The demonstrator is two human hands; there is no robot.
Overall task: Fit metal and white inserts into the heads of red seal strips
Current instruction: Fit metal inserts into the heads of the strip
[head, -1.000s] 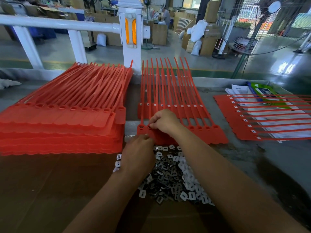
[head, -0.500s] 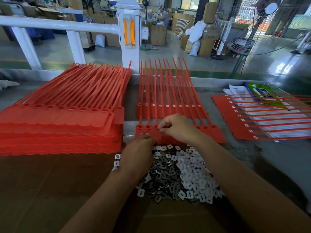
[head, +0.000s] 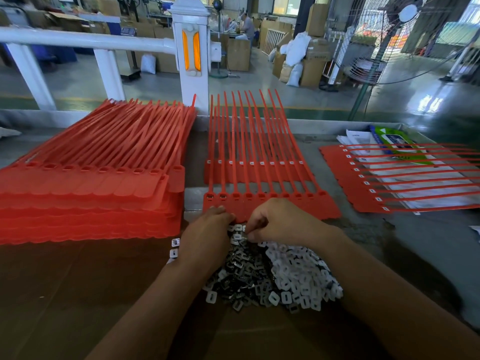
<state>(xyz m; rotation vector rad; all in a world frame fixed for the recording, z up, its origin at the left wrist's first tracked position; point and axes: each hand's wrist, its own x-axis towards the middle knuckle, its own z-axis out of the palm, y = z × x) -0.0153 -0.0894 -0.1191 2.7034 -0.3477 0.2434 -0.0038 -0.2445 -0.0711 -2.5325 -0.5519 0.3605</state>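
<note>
My left hand [head: 207, 231] and right hand [head: 281, 222] sit close together but not touching, at the far edge of the insert pile, right where it meets the near sheet of red seal strips [head: 311, 206]. The left hand's fingers [head: 216, 209] reach forward onto the near edge of that sheet; from here I see only the back of the hand, so I cannot tell whether it holds anything. The right hand is curled, its fingertips drawn together and pinching at the white inserts [head: 298, 278] on the pile's far rim. Dark metal inserts [head: 237, 275] make up the left half of the same pile, which lies on brown cardboard [head: 78, 294]. The near sheet lies flat, heads toward me, tails running away toward the table's far edge. Just behind it, partly under its tails, lies a second sheet [head: 259, 178] with small white pieces showing in its heads. To my left stands a tall stack of red sheets [head: 91, 201]. To my right, well apart, another sheet [head: 345, 178] lies across some papers [head: 441, 196], its tails pointing right and its heads also showing white. Beyond the grey table [head: 389, 242] stands a white railing post [head: 191, 48].
</note>
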